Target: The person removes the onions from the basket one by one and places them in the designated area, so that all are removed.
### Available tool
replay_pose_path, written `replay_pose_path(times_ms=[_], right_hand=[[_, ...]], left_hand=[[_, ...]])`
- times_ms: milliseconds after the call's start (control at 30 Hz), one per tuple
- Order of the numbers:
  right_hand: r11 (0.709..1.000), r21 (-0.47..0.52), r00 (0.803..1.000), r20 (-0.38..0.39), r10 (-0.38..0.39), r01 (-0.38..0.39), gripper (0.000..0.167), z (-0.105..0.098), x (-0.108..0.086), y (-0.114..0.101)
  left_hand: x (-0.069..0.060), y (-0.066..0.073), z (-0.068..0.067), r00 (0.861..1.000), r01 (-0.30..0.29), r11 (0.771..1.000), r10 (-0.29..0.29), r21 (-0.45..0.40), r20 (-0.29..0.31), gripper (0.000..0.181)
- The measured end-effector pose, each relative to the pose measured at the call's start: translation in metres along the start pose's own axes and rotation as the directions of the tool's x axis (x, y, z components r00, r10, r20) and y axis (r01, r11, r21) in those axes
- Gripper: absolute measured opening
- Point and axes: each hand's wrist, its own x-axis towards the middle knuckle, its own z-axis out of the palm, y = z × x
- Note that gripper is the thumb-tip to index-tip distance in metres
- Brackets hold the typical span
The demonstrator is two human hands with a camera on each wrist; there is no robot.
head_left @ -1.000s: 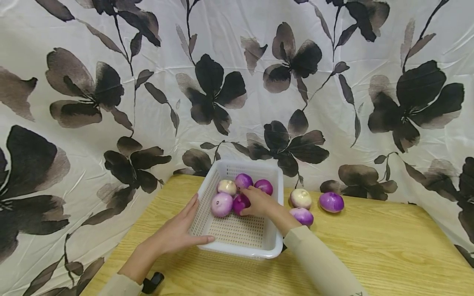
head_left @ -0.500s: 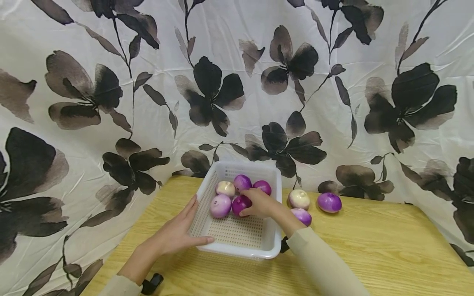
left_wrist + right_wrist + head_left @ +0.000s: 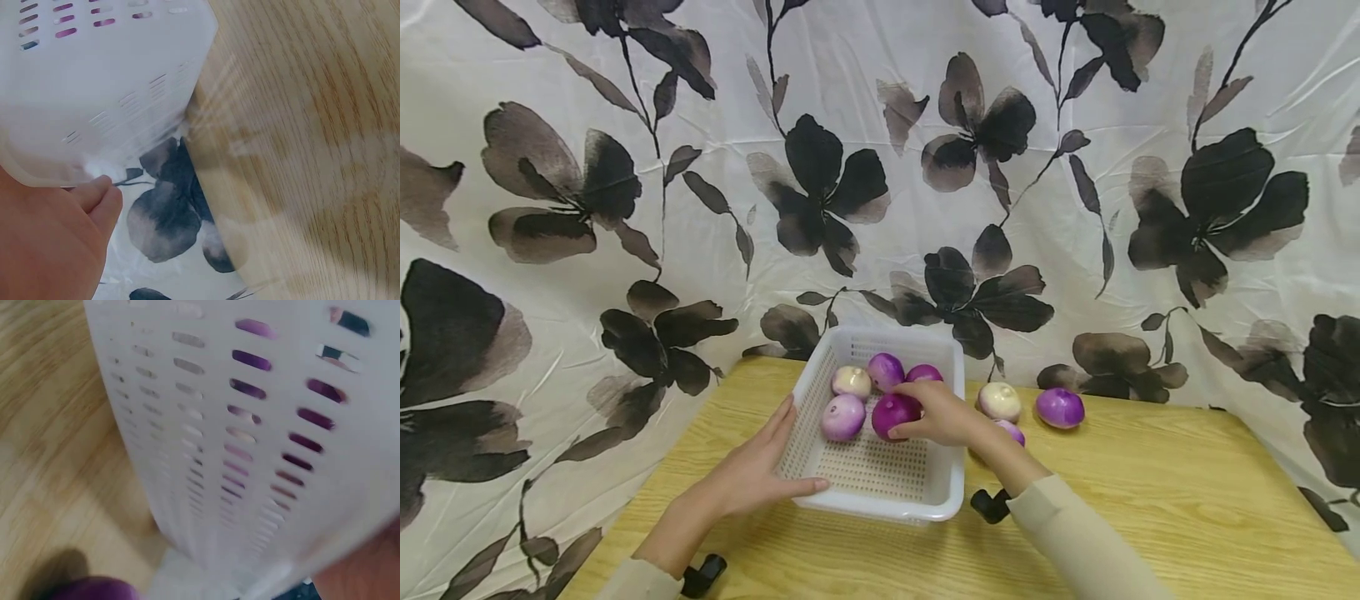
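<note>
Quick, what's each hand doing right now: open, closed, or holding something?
Left hand: open, resting against the white basket.
Right hand: holding a dark purple onion inside the basket.

Head view above, wrist views beside basket (image 3: pixel 880 507)

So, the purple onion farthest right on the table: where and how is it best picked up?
I'd grip the onion round its bulging sides, coming from above and the front right. It's rounded, its top is uncovered, and a gap parts it from the pale onion on its left, while the cloth seems to hang close behind.
</note>
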Motion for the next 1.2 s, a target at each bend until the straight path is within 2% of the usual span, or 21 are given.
replay_pose_path(times_ms=[200,433,633,900,1200], right_hand=[[0.998,0.057,0.998,-0.056,0.009,-0.005,0.059,-0.011,-0.016,-0.003],[0.990,0.130,0.992,-0.105,0.071,-0.057,0.066,-0.026,-0.032,-0.006],[0.992,0.104,0.982,-0.166,0.086,-0.070,0.062,-0.039,-0.048,-0.002],[0.978,0.171,0.977,-0.154,0.147,-0.121,0.063,-0.056,-0.071,0.007],[0.977,0.139,0.971,-0.159,0.180,-0.159,0.062,-0.061,-0.102,0.028]], left_hand=[[0.000,0.000,0.001,1.000,-0.001,1.000,0.001,-0.008,-0.007,0.130],[0.001,-0.001,-0.001,1.000,-0.006,1.000,0.006,-0.013,-0.017,0.131],[0.003,0.001,-0.001,1.000,-0.010,1.000,0.010,-0.015,-0.012,0.131],[0.004,0.001,-0.002,1.000,-0.003,1.000,0.003,-0.005,-0.010,0.132],[0.002,-0.001,0.000,1.000,-0.007,1.000,0.007,-0.019,-0.007,0.131]])
